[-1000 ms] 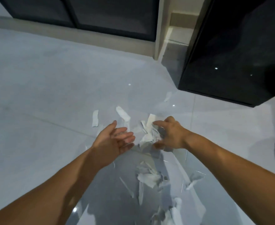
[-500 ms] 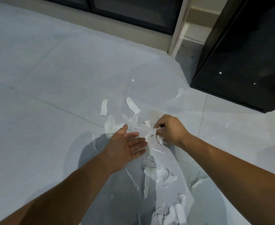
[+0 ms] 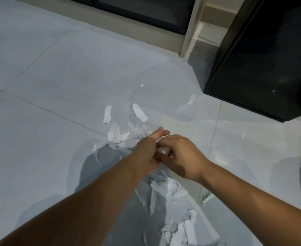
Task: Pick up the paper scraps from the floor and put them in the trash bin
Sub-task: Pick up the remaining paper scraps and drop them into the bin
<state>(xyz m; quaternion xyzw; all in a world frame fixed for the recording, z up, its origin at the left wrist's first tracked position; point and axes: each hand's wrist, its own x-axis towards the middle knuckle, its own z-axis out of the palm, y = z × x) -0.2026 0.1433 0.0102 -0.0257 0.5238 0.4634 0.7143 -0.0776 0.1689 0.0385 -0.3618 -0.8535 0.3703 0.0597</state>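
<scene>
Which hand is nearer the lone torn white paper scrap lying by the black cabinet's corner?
Right. The right hand sits below and left of that lone torn white paper scrap; the left hand is farther left still.

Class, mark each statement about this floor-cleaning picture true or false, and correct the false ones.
1. Both hands meet above the floor, with white paper between them. True: left hand, right hand, paper wad.
2. The floor is wooden. False: it is pale glossy tile.
3. No scraps remain on the floor. False: many remain, such as a strip.
4. A dark cabinet stands at upper right. True.
5. A trash bin stands between the arms. False: none shows there.
</scene>
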